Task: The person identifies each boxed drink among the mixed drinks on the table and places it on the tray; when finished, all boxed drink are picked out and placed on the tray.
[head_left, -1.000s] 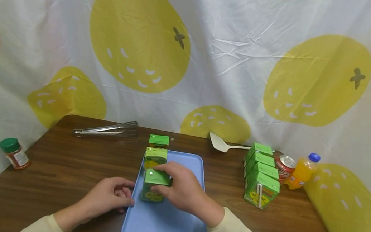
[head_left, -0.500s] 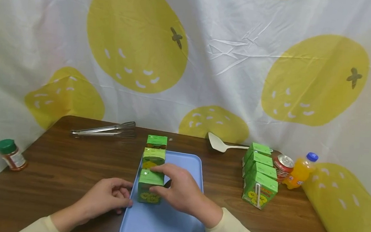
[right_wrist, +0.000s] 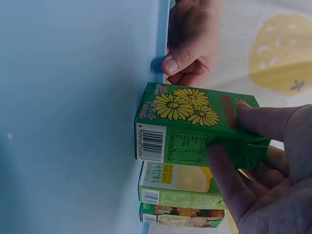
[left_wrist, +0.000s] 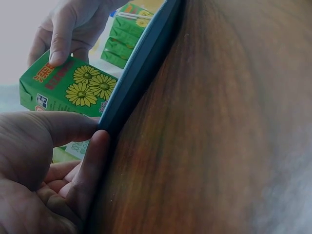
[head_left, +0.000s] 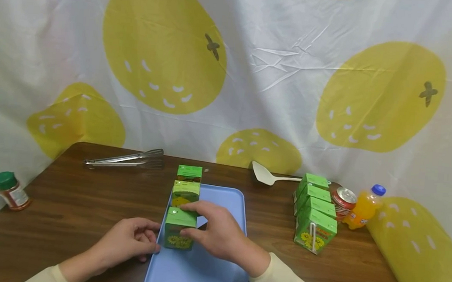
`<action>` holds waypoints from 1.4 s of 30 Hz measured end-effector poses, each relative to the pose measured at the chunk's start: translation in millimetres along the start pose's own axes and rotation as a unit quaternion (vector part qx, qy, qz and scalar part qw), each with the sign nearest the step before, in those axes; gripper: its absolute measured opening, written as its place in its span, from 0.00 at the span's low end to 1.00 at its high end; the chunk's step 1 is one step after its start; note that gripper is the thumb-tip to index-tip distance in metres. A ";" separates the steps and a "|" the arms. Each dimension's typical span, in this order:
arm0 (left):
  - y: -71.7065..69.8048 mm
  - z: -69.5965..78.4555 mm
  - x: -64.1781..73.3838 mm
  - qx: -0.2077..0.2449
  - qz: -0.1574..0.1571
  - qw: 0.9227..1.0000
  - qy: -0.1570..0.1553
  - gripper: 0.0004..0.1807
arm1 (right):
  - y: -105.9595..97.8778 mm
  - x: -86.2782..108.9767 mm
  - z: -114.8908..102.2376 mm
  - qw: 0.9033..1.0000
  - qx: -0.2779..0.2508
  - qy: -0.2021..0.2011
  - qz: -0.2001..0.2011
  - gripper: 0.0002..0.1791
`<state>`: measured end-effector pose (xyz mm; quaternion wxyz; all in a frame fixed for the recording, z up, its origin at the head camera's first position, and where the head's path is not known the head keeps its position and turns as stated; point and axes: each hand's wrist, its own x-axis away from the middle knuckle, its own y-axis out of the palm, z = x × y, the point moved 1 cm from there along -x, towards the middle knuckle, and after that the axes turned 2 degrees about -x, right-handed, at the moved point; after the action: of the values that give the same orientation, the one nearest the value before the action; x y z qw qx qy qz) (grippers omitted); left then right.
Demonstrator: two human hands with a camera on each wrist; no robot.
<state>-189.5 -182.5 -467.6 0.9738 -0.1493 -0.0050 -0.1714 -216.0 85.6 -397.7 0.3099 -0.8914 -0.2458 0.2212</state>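
My right hand [head_left: 219,232] pinches a green drink carton [head_left: 179,236] with yellow flowers on its front, between thumb and fingers. The carton stands upright along the left side of a blue tray [head_left: 216,276]. Just behind it is a lighter green carton [head_left: 186,193] with a yellow fruit picture, seen also in the right wrist view. A third green carton [head_left: 189,172] stands at the back of this row, mostly hidden. At the tray's left rim, my left hand [head_left: 130,241] pinches the edge between thumb and finger, as the left wrist view shows.
Several green cartons [head_left: 316,228] form a row at right, beside a red can [head_left: 343,203] and an orange drink bottle [head_left: 364,209]. A white spatula [head_left: 264,174] and metal tongs [head_left: 126,158] lie at the back. A green-capped spice jar [head_left: 11,190] stands far left.
My right hand has shifted the flowered carton slightly left, closer to the left rim and squarer with the carton behind. The left hand stays at the rim. The head view has turned slightly right.
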 end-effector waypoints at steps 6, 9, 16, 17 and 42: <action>-1.8 -2.3 0.0 -0.003 0.001 1.000 0.003 0.31 | 0.9 -2.1 0.2 1.000 -0.014 0.013 -0.011 0.28; -2.1 -3.1 0.6 -0.004 0.003 1.000 0.004 0.31 | 0.9 -3.2 0.3 1.000 -0.018 0.019 -0.015 0.28; -0.9 -2.2 1.2 0.000 0.005 1.000 0.012 0.31 | -4.0 -1.6 1.6 0.999 -0.010 0.023 -0.042 0.36; -0.7 -1.9 1.0 0.000 0.004 1.000 0.013 0.31 | -5.3 -0.7 1.8 0.999 -0.004 0.018 -0.048 0.38; 0.9 -0.3 -0.7 0.005 0.000 1.000 0.012 0.32 | -66.6 43.6 18.5 0.976 0.165 -0.124 0.064 0.42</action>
<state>-189.9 -181.5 -468.2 0.9744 -0.1427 0.0057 -0.1736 -212.1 164.8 -377.4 0.4053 -0.8074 -0.1848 0.3869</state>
